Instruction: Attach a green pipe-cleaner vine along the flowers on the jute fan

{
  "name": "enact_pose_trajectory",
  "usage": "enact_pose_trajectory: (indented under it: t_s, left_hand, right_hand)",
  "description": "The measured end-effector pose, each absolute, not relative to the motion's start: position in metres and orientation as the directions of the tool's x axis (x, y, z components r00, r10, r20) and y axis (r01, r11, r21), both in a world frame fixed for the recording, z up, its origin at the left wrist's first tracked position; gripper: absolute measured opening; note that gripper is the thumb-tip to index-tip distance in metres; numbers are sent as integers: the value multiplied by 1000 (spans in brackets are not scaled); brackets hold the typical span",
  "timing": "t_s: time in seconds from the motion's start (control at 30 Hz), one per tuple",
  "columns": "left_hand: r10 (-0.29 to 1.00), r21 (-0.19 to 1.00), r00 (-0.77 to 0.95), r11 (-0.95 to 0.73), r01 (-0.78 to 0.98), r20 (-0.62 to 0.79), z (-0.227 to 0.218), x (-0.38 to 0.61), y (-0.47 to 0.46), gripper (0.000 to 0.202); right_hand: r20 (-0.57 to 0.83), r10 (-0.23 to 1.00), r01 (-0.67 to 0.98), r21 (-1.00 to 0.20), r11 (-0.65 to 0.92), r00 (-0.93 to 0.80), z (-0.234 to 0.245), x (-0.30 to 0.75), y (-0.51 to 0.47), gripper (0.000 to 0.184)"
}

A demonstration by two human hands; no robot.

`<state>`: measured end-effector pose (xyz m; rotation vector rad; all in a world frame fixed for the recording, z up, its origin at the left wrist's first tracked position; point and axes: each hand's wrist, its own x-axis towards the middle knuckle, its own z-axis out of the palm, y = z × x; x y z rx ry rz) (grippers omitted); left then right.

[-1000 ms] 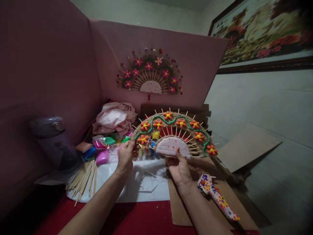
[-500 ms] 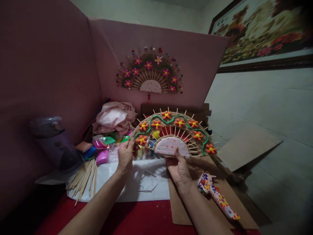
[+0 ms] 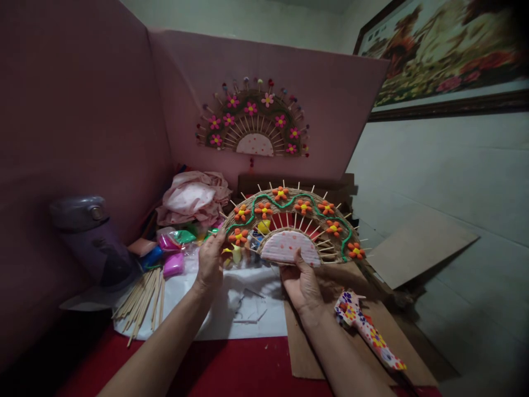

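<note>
A half-round decorative fan [image 3: 303, 207] of twine and thin sticks is held up in front of me. Orange clay flowers with yellow centres and a wavy green strand run along its arc. From below, my right hand [image 3: 305, 286] grips its pink spotted half-disc base [image 3: 289, 246], thumb in front and fingers behind. At the fan's left end, my left hand [image 3: 210, 262] is closed at the edge; its fingertips are partly hidden. A similar fan with pink flowers [image 3: 252, 118] hangs on the pink panel behind.
Left are a purple flask [image 3: 93, 242], wooden sticks [image 3: 142, 303], bagged coloured clay [image 3: 173, 264] and crumpled pink cloth [image 3: 194, 196]. A flower-patterned glue gun [image 3: 367, 328] lies on cardboard [image 3: 306, 353] at right. White sheeting [image 3: 215, 328] covers part of the red table [image 3: 231, 364].
My left hand has shifted slightly left at the fan's end, and its fingers no longer show behind the edge. The fan and my right hand stay nearly in place.
</note>
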<state>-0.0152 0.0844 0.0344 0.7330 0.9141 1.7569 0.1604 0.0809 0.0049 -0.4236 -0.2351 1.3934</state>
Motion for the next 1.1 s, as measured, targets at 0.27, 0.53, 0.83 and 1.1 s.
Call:
enact_pose_trajectory:
  t_s: [0.27,0.53,0.83,1.1]
  left_hand:
    - [951,799,-309,-164,-578,-28,37,-25,90,26]
    - [968,795,-231,-63,-604,-99,38,-25,89,18]
    - [595,871,-666,-455,183,450,34,-41,98,24]
    - [579,615,-337,-389,686,743,36,-46,92,12]
  right_hand:
    - [-42,987,-872,-475,118,156,3,159,80,38]
    - [-89,983,-880,-464,100,159,5,158,79,40]
    - [-65,986,-881,-461,109,157,2,160,81,39]
    - [-58,985,-866,-486,115,163,2,160,81,38]
